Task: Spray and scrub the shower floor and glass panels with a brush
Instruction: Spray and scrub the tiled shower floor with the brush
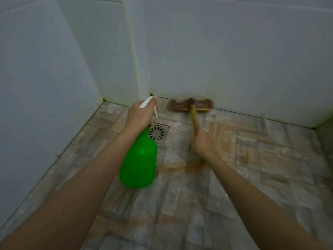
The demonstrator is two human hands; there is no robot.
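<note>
The left hand (139,115) grips the neck of a green spray bottle (138,165), with a finger on its white trigger head and the nozzle pointing to 12 o'clock. A metal drain (158,132) sits at 3 o'clock of the bottle's neck, set in the tiled shower floor (261,159). At 1 o'clock of the drain, the brush (191,106) head rests on the floor against the foot of the white wall (234,60). The blurred right hand (202,141) grasps its handle.

Left hand (139,117): grips the neck of a green plastic spray bottle (138,161) with white trigger head. Right hand (201,139): holds the yellowish handle of a brown scrubbing brush (191,105), head against the white wall (234,60) base. Round metal drain grate (157,132): set in the grey-brown tiled floor (252,159).
</note>
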